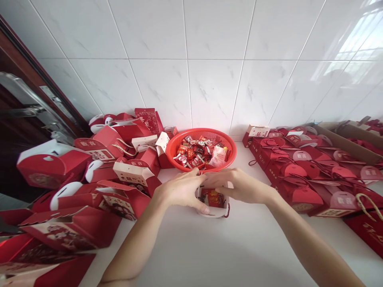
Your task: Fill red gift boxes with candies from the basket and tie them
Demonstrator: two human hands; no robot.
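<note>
Left hand (181, 191) held a small open box (220, 211), fingers (194, 173) parted across it, thumb (202, 207) against its near flap (213, 213), right hand (242, 185) curled over the other side, whether gripping was unclear

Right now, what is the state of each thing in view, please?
Small box: open, red contents inside
Left hand: around the small box
Right hand: at its opening
Red basket: upright, holding wrapped sweets
Left-side boxes: several open
Right-side boxes: mostly folded shut

Wall (158, 36), white tile, grey-veined: twelve o'clock. Window reflection (359, 36): two o'clock. Door (7, 135), dark brown, with metal handle (20, 112): nine to ten o'clock. Surface (185, 255), whitish: six o'clock.
</note>
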